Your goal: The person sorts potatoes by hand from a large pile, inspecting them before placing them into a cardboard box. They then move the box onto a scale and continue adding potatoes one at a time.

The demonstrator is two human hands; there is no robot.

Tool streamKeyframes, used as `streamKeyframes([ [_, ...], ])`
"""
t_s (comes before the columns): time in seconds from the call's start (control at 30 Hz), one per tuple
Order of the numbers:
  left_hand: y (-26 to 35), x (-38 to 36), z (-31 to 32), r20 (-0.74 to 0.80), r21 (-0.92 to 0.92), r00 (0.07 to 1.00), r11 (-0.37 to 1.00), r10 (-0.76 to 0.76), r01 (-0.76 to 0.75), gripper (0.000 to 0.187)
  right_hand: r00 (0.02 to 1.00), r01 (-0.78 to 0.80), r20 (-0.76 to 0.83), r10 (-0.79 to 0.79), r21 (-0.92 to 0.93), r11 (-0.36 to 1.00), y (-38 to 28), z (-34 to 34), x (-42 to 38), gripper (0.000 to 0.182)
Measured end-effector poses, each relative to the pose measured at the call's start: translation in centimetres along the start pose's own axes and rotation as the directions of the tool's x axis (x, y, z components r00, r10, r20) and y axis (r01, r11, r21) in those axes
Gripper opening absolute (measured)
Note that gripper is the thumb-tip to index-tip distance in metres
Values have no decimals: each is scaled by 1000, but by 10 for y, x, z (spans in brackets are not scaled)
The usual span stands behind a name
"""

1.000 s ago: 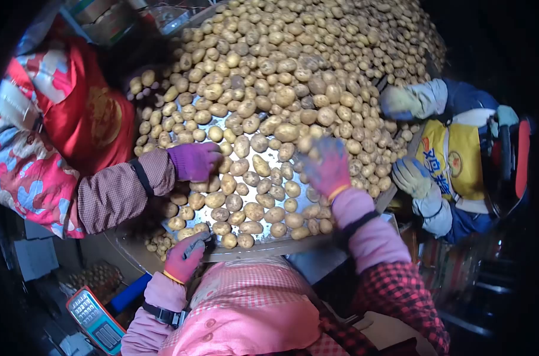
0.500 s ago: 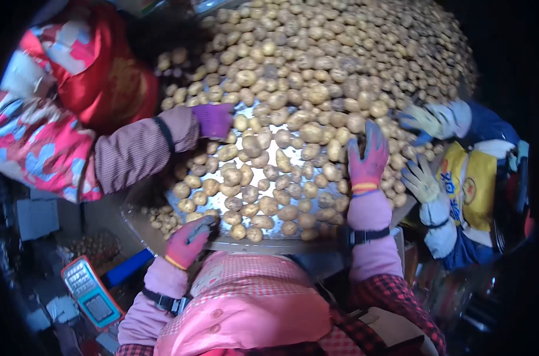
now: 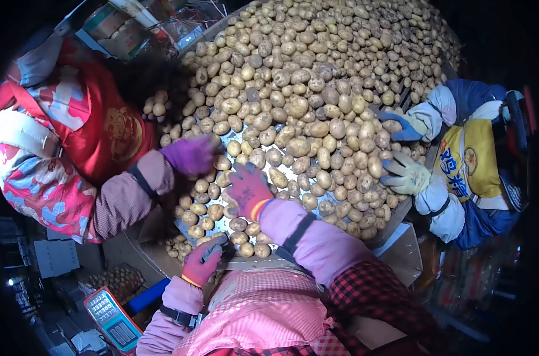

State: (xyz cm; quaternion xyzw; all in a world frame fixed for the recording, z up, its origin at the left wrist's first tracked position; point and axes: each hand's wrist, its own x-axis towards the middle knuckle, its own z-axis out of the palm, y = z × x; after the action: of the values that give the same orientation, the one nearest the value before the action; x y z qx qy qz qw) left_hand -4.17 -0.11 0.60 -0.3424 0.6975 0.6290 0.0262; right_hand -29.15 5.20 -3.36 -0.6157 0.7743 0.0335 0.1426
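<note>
Potatoes (image 3: 299, 146) lie spread over a shiny metal table (image 3: 223, 224), thickest towards the back. My right hand (image 3: 250, 193), in a pink glove with grey-blue fingertips, reaches across to the left, palm down on the potatoes with its fingers stretched out. At the table's front edge, my left hand (image 3: 202, 261) wears a matching glove. Its fingers are curled closed beside a few potatoes, and whatever they may hold is hidden.
A co-worker's purple glove (image 3: 191, 155) is at the left side of the table. Another person's pale gloves (image 3: 407, 174) touch potatoes on the right. A scale's keypad panel (image 3: 112, 320) and a net bag of potatoes (image 3: 115, 282) are at lower left.
My right hand has swept from the right side to the left-middle of the potatoes. My left hand stays curled at the front edge. The view has shifted slightly.
</note>
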Motion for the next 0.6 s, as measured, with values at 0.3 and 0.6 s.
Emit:
streamKeyframes([
  [0.3, -9, 3, -3, -33, -42, 999, 999, 23, -24, 35, 753, -332, -561, 344, 127, 935, 139, 31, -124, 45],
  [0.6, -16, 1, -11, -45, -36, 999, 999, -30, 28, 36, 725, -486, -575, 378, -40, 873, 189, -42, -99, 45],
])
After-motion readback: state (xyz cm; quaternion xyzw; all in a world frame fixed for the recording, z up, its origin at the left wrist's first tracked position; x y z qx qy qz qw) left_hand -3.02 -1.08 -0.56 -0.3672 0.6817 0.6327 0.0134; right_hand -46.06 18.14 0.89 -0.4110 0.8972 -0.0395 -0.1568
